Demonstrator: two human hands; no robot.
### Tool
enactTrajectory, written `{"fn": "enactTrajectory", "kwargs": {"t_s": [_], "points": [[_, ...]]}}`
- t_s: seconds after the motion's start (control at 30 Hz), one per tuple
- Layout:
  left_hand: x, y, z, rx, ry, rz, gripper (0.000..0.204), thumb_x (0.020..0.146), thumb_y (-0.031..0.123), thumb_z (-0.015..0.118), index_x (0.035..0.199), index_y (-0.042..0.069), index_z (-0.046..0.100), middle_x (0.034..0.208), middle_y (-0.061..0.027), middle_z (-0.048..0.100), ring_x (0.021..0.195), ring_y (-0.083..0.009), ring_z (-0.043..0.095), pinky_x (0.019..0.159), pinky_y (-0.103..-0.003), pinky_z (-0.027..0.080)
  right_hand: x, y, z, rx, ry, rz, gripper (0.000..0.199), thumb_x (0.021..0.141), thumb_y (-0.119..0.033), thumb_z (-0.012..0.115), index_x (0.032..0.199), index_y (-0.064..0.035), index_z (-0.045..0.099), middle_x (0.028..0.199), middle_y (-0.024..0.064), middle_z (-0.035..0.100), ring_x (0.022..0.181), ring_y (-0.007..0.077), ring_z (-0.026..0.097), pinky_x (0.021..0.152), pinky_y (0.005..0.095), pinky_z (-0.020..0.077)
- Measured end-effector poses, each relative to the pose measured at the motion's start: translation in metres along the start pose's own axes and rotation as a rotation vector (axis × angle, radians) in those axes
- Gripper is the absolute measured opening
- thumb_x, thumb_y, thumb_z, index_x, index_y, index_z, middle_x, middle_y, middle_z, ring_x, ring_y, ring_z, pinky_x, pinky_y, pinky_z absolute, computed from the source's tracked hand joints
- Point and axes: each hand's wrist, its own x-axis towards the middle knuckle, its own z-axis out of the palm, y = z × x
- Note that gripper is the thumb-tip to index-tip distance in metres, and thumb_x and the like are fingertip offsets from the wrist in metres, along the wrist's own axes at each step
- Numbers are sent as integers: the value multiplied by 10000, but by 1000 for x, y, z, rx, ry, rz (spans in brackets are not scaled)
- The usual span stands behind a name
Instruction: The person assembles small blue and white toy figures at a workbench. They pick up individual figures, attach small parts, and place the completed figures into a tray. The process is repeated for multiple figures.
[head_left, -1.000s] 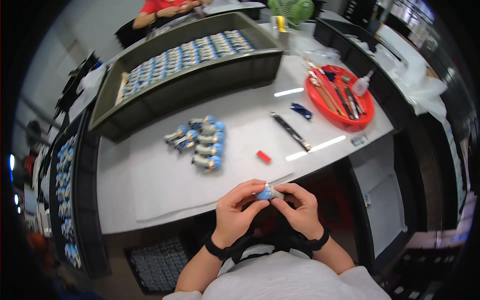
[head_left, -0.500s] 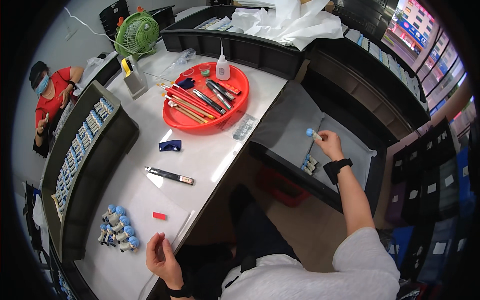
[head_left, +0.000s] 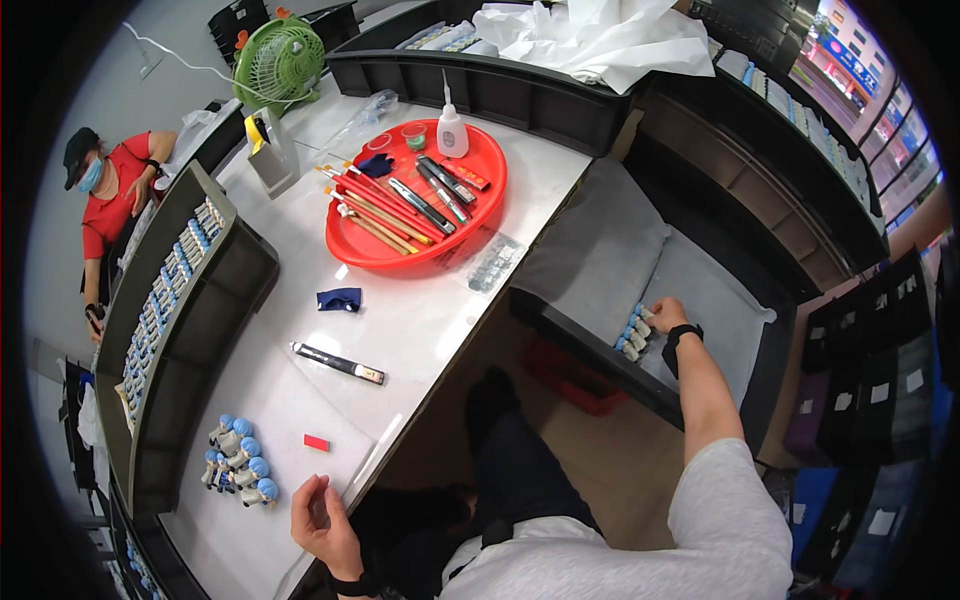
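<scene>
My right hand (head_left: pixel 667 315) reaches into the black tray (head_left: pixel 590 352) on the right. Its fingers are closed around a small blue-capped figurine (head_left: pixel 644 312), mostly hidden by them, at the far end of a short row of similar figurines (head_left: pixel 631 341) lying on grey cloth. At the table's near edge rests my left hand (head_left: pixel 328 528), fingers loosely curled and thumb apart, holding nothing. Close to it are a cluster of blue-headed figurines (head_left: pixel 240 460) and a small red block (head_left: pixel 316 442).
A red round tray (head_left: pixel 490 205) holds brushes, pens and a squeeze bottle (head_left: pixel 452 132). A black pen-like tool (head_left: pixel 338 363) and dark blue cloth (head_left: pixel 339 299) lie on the white table. Left stands a bin (head_left: pixel 190 340) of figurines; a person in red (head_left: pixel 118 195) is beyond.
My right hand has lowered the figurine from above the tray to the far end of the row on the cloth. My left hand has stayed nearly still. The view has shifted slightly.
</scene>
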Motion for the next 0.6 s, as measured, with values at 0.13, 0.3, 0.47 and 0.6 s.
{"fn": "enactTrajectory", "kwargs": {"t_s": [0.13,0.3,0.47,0.6], "points": [[-1,0,-1,-37,26,3,201,790,-56,565,988,-34,590,895,-98,626,826,-163,611,768,-261,478,9,11,6,2,-24,-70,273,686,-249,702,829,-20,661,769,117,660,729,227,635,683,338,495],[9,5,-7,62,-39,103,161,764,-36,596,921,-9,617,862,-90,637,801,-162,616,742,-264,481,12,31,6,-159,16,-214,436,727,-286,656,1034,20,612,983,189,642,927,305,615,818,368,473],[16,18,-22,73,-106,278,188,746,-54,616,920,16,631,891,-119,640,812,-252,620,715,-312,493,47,26,-12,308,261,-348,401,835,-178,626,1176,1,517,1078,141,598,934,239,595,787,316,475],[30,30,-52,298,-87,435,232,719,-36,640,942,23,622,929,-110,622,886,-276,582,762,-355,472,-52,-114,-55,729,96,-339,351,880,-175,595,1192,-33,521,1045,69,606,852,112,585,662,227,464]]}}
